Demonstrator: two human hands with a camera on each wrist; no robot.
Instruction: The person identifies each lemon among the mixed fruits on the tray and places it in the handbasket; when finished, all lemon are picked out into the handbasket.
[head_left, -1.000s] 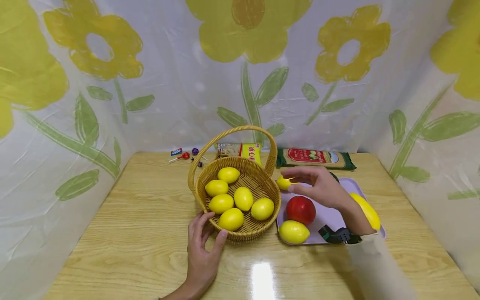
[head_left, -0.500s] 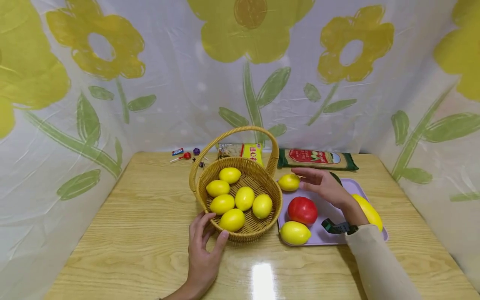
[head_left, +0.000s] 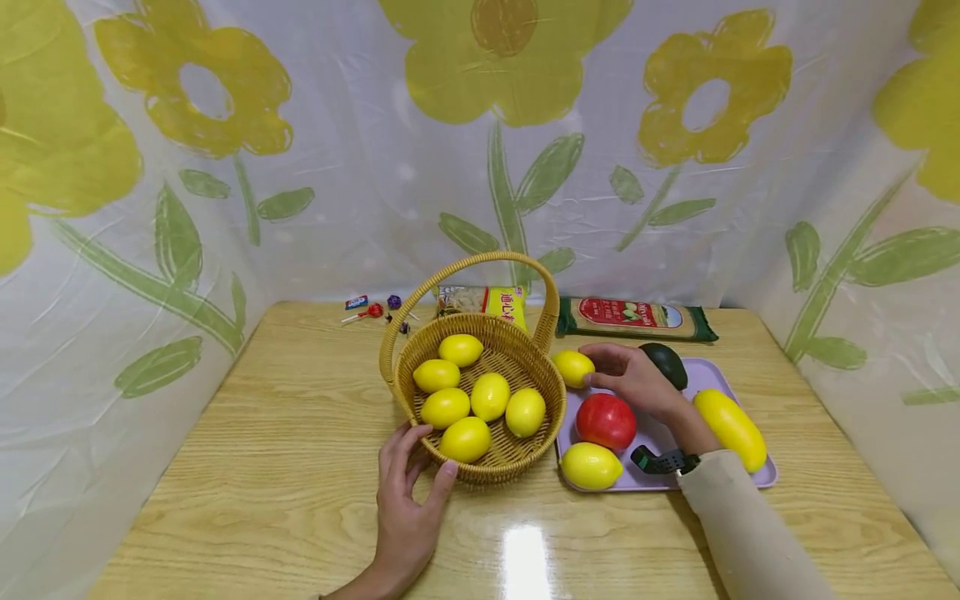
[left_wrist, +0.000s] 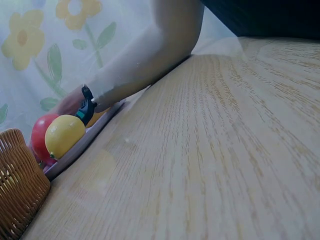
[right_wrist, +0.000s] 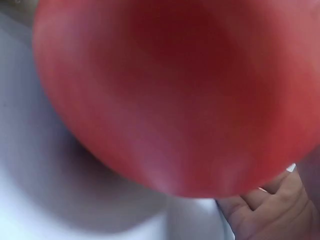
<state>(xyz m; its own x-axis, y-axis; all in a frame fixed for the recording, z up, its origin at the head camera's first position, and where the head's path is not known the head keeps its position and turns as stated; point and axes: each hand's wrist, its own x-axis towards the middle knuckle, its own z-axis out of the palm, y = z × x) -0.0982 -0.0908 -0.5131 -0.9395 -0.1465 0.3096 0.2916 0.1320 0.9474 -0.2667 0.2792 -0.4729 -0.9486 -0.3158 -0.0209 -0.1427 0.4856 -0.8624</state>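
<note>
A wicker basket (head_left: 491, 471) with a hoop handle holds several lemons (head_left: 489, 396). My left hand (head_left: 408, 492) grips its near wall, thumb and fingers spread on the weave. In the left wrist view only the basket (left_wrist: 17, 195) shows, not the hand. To the right, my right hand (head_left: 626, 375) pinches a lemon (head_left: 572, 367) between thumb and forefinger at the far left corner of a purple tray (head_left: 654, 435). On the tray lie a red fruit (head_left: 603, 421), a second lemon (head_left: 590, 465), a dark avocado (head_left: 667, 364) and a long yellow fruit (head_left: 731, 429). The red fruit (right_wrist: 165, 95) fills the right wrist view.
At the table's back edge lie a green noodle pack (head_left: 633, 318), a yellow snack bag (head_left: 495, 302) and some lollipops (head_left: 371, 310). Flower-printed plastic sheeting walls in the left, back and right sides. The left wrist view shows the tray's edge (left_wrist: 80, 147) and bare wood.
My right hand has come down from above the tray's corner with the lemon, which now sits low at that corner. The avocado has come into sight. My left hand and the basket have stayed put.
</note>
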